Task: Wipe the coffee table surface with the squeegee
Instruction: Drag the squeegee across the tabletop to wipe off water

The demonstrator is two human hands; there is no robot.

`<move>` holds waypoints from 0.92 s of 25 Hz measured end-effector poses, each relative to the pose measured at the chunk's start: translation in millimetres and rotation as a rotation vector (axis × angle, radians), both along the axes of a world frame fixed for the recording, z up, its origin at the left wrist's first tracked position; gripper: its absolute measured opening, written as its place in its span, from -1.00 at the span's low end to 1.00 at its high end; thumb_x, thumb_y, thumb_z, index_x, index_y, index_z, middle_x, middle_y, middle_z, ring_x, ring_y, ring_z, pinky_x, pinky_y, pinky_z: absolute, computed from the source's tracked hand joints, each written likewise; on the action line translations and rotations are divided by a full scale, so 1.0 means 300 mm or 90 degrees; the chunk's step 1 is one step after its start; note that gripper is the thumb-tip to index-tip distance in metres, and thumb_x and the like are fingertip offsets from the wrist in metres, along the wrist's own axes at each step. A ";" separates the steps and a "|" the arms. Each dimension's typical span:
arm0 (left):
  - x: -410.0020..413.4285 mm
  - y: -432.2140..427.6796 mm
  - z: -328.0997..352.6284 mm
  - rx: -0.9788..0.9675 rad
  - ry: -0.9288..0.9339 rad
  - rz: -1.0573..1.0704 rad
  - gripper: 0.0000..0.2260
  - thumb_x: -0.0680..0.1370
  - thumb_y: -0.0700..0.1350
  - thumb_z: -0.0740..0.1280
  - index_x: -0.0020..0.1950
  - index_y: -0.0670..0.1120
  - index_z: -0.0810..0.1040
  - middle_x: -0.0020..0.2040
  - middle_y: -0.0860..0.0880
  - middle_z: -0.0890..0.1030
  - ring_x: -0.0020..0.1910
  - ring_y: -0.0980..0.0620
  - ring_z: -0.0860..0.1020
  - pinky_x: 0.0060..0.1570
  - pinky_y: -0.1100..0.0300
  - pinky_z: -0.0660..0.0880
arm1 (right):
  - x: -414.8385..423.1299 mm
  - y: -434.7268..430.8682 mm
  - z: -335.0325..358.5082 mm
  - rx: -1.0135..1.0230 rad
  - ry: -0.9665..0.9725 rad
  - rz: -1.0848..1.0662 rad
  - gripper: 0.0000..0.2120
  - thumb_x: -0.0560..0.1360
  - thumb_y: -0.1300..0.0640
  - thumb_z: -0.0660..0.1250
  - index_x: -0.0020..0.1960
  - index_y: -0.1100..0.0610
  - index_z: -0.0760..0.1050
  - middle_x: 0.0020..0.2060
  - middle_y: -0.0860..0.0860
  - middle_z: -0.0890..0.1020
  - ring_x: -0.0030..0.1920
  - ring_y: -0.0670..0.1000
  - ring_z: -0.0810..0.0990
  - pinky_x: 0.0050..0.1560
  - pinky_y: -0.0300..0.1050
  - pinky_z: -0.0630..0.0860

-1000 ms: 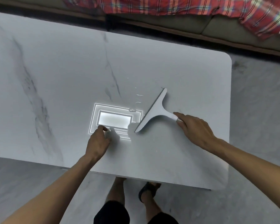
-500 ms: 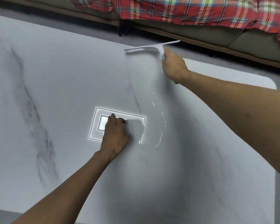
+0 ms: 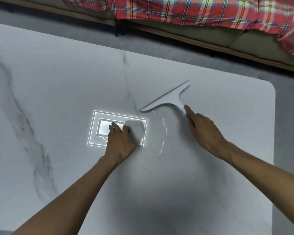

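Note:
A white T-shaped squeegee (image 3: 170,99) lies with its blade on the white marble coffee table (image 3: 58,116), blade slanting from lower left to upper right. My right hand (image 3: 204,133) grips its handle from the right, index finger stretched along it. My left hand (image 3: 120,141) rests on the tabletop left of the squeegee, fingers curled, over a bright rectangular light reflection (image 3: 102,129). Thin curved lines of water (image 3: 163,136) glint on the surface between my hands.
A sofa (image 3: 210,36) with a red plaid blanket (image 3: 193,9) runs along the far side of the table, a strip of grey floor (image 3: 143,43) between them. The table's rounded far right corner (image 3: 270,87) is near the squeegee. Grey floor lies to the right.
My right hand has pulled the squeegee from the table's far edge back toward me, to the middle of the table, leaving water streaks. My left hand has stayed on the reflection.

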State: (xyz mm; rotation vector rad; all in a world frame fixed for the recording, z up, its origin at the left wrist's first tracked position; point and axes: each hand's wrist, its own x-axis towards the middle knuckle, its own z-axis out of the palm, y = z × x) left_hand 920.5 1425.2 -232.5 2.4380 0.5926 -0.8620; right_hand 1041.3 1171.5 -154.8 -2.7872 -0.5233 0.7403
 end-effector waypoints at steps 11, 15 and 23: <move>-0.123 -0.137 0.109 0.002 -0.081 -0.064 -0.61 0.38 -0.29 0.20 0.20 -0.19 0.44 0.09 -0.15 0.40 0.10 -0.15 0.38 0.10 0.10 0.34 | -0.125 -0.329 0.200 -0.035 0.080 -0.034 -0.53 0.66 0.01 0.00 0.55 -0.12 0.02 -0.01 0.11 0.60 -0.01 0.19 0.60 0.02 0.00 0.51; -0.144 -0.142 0.116 0.017 -0.110 -0.054 -0.62 0.42 -0.31 0.22 0.24 -0.21 0.44 0.11 -0.17 0.40 0.12 -0.16 0.40 0.17 0.08 0.34 | 0.196 -0.142 0.134 0.008 -0.038 -0.097 -0.60 0.65 0.11 0.03 0.48 0.13 0.21 0.10 0.32 0.59 0.05 0.35 0.56 -0.03 0.05 0.44; -0.141 -0.132 0.076 -0.008 -0.027 -0.101 -0.62 0.34 -0.24 0.21 0.16 -0.17 0.38 0.20 -0.25 0.37 0.29 -0.28 0.28 0.10 0.10 0.31 | 0.242 0.030 0.021 -0.015 0.015 -0.222 -0.55 0.60 0.22 0.02 0.48 0.12 0.13 0.15 0.32 0.50 0.06 0.32 0.52 -0.15 0.06 0.44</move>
